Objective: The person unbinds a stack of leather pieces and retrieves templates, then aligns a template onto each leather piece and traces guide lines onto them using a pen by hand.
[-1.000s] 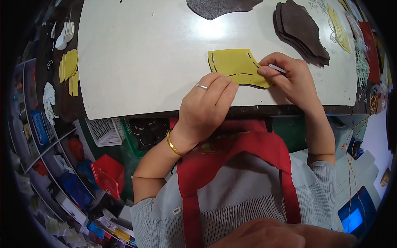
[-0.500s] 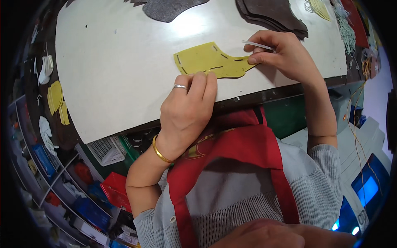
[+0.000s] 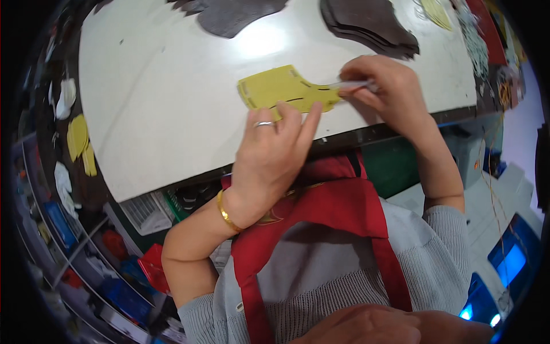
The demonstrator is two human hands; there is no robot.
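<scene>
A yellow pattern piece [image 3: 269, 86] with dark slots cut along its edges lies on the white tabletop near the front edge. My left hand [image 3: 272, 149] rests over its near edge, fingers spread and tips pressing it. My right hand [image 3: 389, 94] is closed around a thin white pen-like stick [image 3: 354, 85], which points left over the narrow right end of the piece. Blur hides the stick's exact tip, and I cannot tell whether it touches the surface.
Dark brown leather pieces [image 3: 369, 26] are stacked at the back right, and more leather [image 3: 235, 17] lies at the back middle. Yellow pieces [image 3: 77, 137] and white gloves [image 3: 64, 180] sit along the left side. Pale cords [image 3: 472, 43] bunch at the far right.
The white stick has swung from pointing up and away to lying over the pattern's right end. My left fingers have spread and shifted right along the near edge.
</scene>
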